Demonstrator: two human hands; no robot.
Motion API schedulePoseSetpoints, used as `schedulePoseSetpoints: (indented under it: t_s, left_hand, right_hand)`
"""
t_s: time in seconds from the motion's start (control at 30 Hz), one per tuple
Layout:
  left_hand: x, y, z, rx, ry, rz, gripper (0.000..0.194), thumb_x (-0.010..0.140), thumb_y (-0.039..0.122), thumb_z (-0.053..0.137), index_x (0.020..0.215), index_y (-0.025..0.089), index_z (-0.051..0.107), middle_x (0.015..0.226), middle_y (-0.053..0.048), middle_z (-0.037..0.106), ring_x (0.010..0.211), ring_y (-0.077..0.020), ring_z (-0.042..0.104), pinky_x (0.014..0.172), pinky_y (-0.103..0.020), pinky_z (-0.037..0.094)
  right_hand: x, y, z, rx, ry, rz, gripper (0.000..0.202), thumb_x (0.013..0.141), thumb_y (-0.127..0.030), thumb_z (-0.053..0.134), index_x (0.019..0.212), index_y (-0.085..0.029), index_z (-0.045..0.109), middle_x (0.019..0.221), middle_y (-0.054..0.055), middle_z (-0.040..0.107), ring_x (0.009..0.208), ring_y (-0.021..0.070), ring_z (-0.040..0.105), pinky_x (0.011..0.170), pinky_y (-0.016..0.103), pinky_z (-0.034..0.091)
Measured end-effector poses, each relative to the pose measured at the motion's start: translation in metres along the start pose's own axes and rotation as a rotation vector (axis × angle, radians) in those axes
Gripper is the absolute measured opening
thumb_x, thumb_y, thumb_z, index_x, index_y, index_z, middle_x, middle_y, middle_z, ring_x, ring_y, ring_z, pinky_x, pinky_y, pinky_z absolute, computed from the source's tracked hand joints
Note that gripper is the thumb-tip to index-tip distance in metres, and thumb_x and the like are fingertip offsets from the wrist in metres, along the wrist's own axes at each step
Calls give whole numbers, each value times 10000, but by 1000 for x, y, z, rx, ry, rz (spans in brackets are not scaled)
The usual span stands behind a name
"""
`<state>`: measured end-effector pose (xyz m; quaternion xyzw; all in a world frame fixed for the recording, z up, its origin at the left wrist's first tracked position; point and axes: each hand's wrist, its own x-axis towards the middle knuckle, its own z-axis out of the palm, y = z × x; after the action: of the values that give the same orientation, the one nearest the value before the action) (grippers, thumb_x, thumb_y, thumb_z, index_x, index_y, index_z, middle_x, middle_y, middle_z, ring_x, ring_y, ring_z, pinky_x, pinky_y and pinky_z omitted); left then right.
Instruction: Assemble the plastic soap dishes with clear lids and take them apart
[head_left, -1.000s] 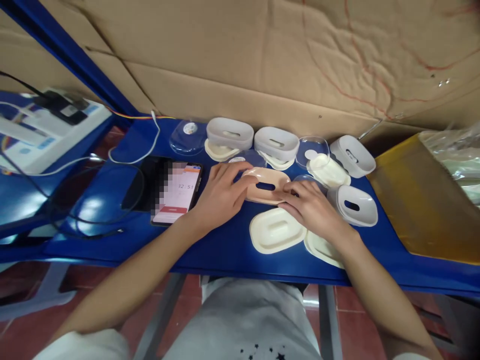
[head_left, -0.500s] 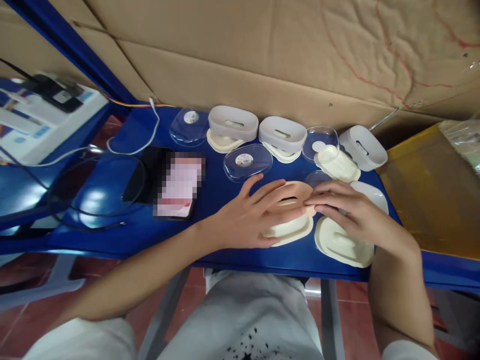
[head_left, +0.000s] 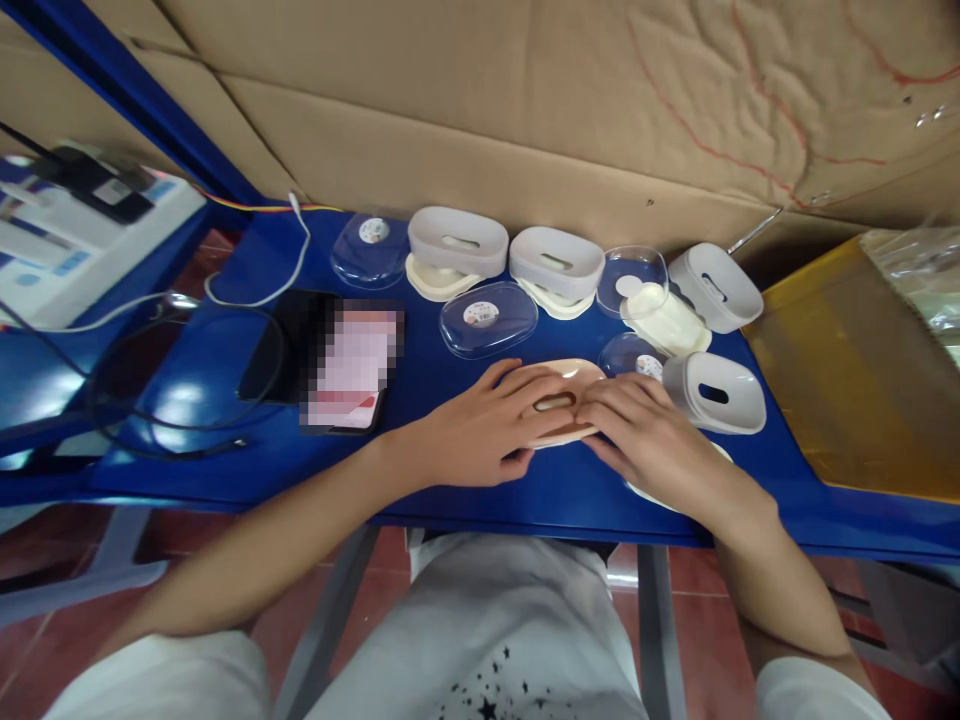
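Both my hands are on a pale peach oval dish with a slot in its middle, which looks like a soap dish. My left hand covers its left side, the thumb along the near edge and the fingers across the top. My right hand has its fingers bunched on the right end. Whatever lies under the dish is hidden. Beneath my right wrist a cream tray shows only at its edge. Just beyond that hand stand a white slotted oval dish and a clear lid with a round sticker.
Along the back stand more white slotted dishes, cream trays and clear lids. A phone lies left, near cables and a power strip. A taped cardboard box borders the blue table on the right.
My right hand has moved left and closer to my left hand on the peach dish. The cream tray below the dish is now covered. The white dish at right shows more fully.
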<state>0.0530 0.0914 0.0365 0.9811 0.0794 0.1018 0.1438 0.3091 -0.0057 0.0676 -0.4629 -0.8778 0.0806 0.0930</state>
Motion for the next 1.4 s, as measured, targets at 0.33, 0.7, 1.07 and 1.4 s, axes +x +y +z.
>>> schedulePoseSetpoints:
  t_s: [0.33, 0.7, 1.07, 1.4]
  left_hand:
    - [0, -16, -2, 12, 62, -70, 593, 911, 79, 621, 1489, 204, 567, 1620, -167, 551, 1545, -331, 480, 1318, -608, 299]
    - [-8, -38, -7, 45, 417, -365, 430, 1068, 359, 606, 1475, 220, 591, 1632, -182, 519, 1539, -364, 487, 1273, -591, 388]
    - [-12, -67, 5, 84, 453, -706, 481, 1037, 384, 686, 1468, 183, 609, 1555, -195, 615, 1464, -401, 568, 1206, -604, 462]
    - [-4, -31, -5, -181, 493, -411, 351, 1143, 416, 516, 1385, 195, 638, 1389, -118, 728, 1307, -256, 690, 1162, -421, 530]
  right_hand:
    - [14, -7, 19, -420, 117, -69, 209, 1044, -93, 595, 1209, -110, 722, 1152, 140, 774, 1137, 322, 708, 957, 449, 539]
    - [15, 2, 17, -92, 174, -85, 211, 1104, -301, 632, 1232, -168, 734, 1224, 120, 794, 1246, 304, 713, 1044, 460, 532]
    - [13, 0, 13, -32, 224, -77, 158, 1110, -245, 606, 1202, -195, 724, 1201, 89, 795, 1191, 287, 723, 1022, 454, 502]
    - [11, 13, 14, -105, 290, 239, 620, 1103, -461, 591, 1652, -227, 422, 1659, 210, 517, 1460, 418, 576, 1133, 612, 510]
